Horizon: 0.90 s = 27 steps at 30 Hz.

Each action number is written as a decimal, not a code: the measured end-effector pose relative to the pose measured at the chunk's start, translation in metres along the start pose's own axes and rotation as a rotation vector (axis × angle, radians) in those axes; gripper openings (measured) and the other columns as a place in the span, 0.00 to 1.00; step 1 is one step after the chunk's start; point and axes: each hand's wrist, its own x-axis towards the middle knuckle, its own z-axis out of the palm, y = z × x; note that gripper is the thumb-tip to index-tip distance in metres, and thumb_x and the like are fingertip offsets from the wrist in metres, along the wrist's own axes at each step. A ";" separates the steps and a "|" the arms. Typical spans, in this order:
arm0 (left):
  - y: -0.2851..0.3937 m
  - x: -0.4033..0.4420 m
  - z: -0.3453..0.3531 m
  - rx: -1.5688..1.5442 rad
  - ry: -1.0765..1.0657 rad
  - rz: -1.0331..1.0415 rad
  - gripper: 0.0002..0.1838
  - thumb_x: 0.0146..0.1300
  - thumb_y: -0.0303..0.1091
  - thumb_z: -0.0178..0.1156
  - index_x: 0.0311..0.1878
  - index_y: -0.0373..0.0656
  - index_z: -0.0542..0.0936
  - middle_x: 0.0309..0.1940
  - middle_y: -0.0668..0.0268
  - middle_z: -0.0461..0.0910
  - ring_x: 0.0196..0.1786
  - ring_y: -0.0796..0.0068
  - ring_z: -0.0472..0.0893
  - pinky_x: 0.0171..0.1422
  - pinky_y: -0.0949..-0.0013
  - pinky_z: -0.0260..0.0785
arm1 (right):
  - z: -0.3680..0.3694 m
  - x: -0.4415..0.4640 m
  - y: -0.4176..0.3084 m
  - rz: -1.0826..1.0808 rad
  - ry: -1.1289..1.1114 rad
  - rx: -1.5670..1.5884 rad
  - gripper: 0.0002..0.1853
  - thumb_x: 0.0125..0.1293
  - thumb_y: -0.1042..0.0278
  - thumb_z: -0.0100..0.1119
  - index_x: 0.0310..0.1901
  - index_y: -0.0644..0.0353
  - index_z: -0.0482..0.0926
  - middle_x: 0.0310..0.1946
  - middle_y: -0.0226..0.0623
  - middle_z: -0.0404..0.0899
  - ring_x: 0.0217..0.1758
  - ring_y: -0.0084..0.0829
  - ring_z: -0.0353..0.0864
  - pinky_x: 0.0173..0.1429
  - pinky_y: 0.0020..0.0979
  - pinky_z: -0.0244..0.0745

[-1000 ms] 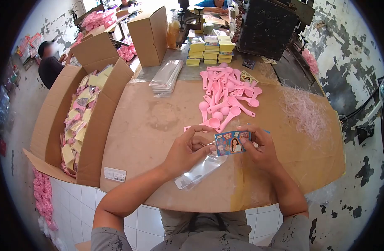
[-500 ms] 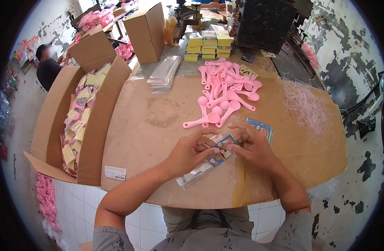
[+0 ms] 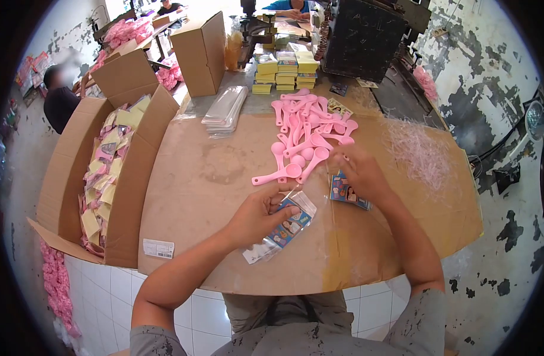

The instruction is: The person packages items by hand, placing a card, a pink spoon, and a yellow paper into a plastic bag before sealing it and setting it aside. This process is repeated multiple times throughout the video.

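Observation:
My left hand [image 3: 261,215] is closed on a clear plastic bag [image 3: 305,204] with a blue printed card [image 3: 282,232] in it, the thumb lying across the front. The bag is tilted over the cardboard tabletop. My right hand [image 3: 362,173] hovers beside the heap of pink measuring spoons [image 3: 310,121], fingers partly bent and slightly blurred, with nothing visible in them. Below that hand lies a stack of blue printed cards [image 3: 343,191], partly covered by it. One spoon [image 3: 278,174] at the near edge of the heap lies just beyond my left fingers.
At the left stands an open carton [image 3: 123,202] full of packed pink and yellow pieces. Flat clear bags [image 3: 225,110] are piled behind; stacks of yellow-edged cards [image 3: 286,74] stand farther back. Shredded plastic strands [image 3: 423,151] lie at the right. Other people are at work in the background.
My right hand has let go of the bagged card and moved up and away to the spoons. The card now sits deeper in the bag, still in my left hand. The view has shifted slightly.

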 end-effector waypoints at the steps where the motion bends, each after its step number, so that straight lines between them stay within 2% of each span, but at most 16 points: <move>1: -0.001 0.001 -0.001 -0.004 0.000 0.004 0.25 0.75 0.21 0.61 0.73 0.34 0.70 0.53 0.59 0.87 0.56 0.77 0.85 0.61 0.70 0.79 | -0.001 0.011 0.010 -0.010 0.010 -0.113 0.14 0.73 0.64 0.62 0.53 0.63 0.84 0.48 0.45 0.84 0.55 0.44 0.83 0.60 0.42 0.77; 5: 0.001 0.002 -0.002 -0.018 -0.006 0.011 0.23 0.75 0.21 0.60 0.71 0.33 0.71 0.54 0.60 0.86 0.57 0.79 0.83 0.57 0.73 0.78 | 0.013 0.028 0.043 -0.187 0.034 -0.413 0.16 0.69 0.65 0.65 0.54 0.63 0.81 0.47 0.47 0.83 0.51 0.50 0.82 0.58 0.45 0.77; 8: 0.007 0.001 -0.003 -0.062 0.036 0.052 0.23 0.75 0.22 0.61 0.70 0.31 0.70 0.54 0.59 0.86 0.56 0.78 0.84 0.56 0.73 0.80 | 0.003 0.030 0.016 -0.066 0.087 -0.230 0.12 0.67 0.71 0.65 0.50 0.64 0.81 0.44 0.45 0.82 0.47 0.45 0.82 0.53 0.41 0.79; 11: 0.008 0.002 -0.004 -0.104 0.079 0.039 0.23 0.74 0.23 0.62 0.69 0.30 0.70 0.55 0.58 0.86 0.54 0.78 0.85 0.55 0.73 0.81 | -0.023 0.020 -0.008 -0.090 -0.070 -0.002 0.10 0.67 0.76 0.63 0.49 0.63 0.81 0.44 0.39 0.82 0.43 0.33 0.84 0.46 0.32 0.79; 14: 0.004 0.003 -0.004 -0.053 0.126 0.041 0.23 0.74 0.23 0.63 0.69 0.31 0.71 0.53 0.59 0.86 0.52 0.79 0.85 0.53 0.74 0.81 | -0.032 -0.003 -0.049 0.116 -0.273 0.523 0.08 0.69 0.78 0.62 0.48 0.62 0.80 0.38 0.32 0.81 0.35 0.22 0.83 0.39 0.24 0.75; 17: 0.000 0.002 -0.004 0.015 0.108 0.073 0.22 0.73 0.22 0.63 0.68 0.33 0.73 0.53 0.61 0.86 0.52 0.80 0.85 0.53 0.74 0.81 | -0.031 -0.014 -0.056 0.196 -0.252 0.632 0.05 0.73 0.75 0.62 0.48 0.60 0.79 0.33 0.28 0.80 0.30 0.17 0.81 0.34 0.22 0.73; 20: 0.005 0.000 0.001 0.045 0.124 0.075 0.20 0.73 0.21 0.63 0.66 0.34 0.76 0.52 0.62 0.85 0.53 0.80 0.85 0.54 0.75 0.80 | -0.025 -0.014 -0.061 0.252 -0.205 0.670 0.06 0.73 0.74 0.63 0.48 0.60 0.79 0.28 0.26 0.79 0.29 0.17 0.80 0.32 0.21 0.72; 23: 0.012 -0.001 0.001 0.099 0.113 0.051 0.18 0.73 0.20 0.63 0.64 0.33 0.79 0.54 0.63 0.84 0.53 0.81 0.84 0.55 0.75 0.80 | -0.024 -0.014 -0.066 0.264 -0.104 0.684 0.05 0.73 0.75 0.62 0.48 0.60 0.78 0.28 0.25 0.77 0.28 0.15 0.78 0.31 0.21 0.71; 27: 0.003 0.000 0.002 0.109 0.117 0.071 0.17 0.73 0.21 0.64 0.63 0.34 0.81 0.55 0.64 0.84 0.53 0.81 0.84 0.55 0.75 0.80 | -0.023 -0.018 -0.068 0.278 -0.185 0.641 0.06 0.73 0.75 0.61 0.48 0.60 0.78 0.29 0.24 0.75 0.26 0.14 0.74 0.30 0.20 0.70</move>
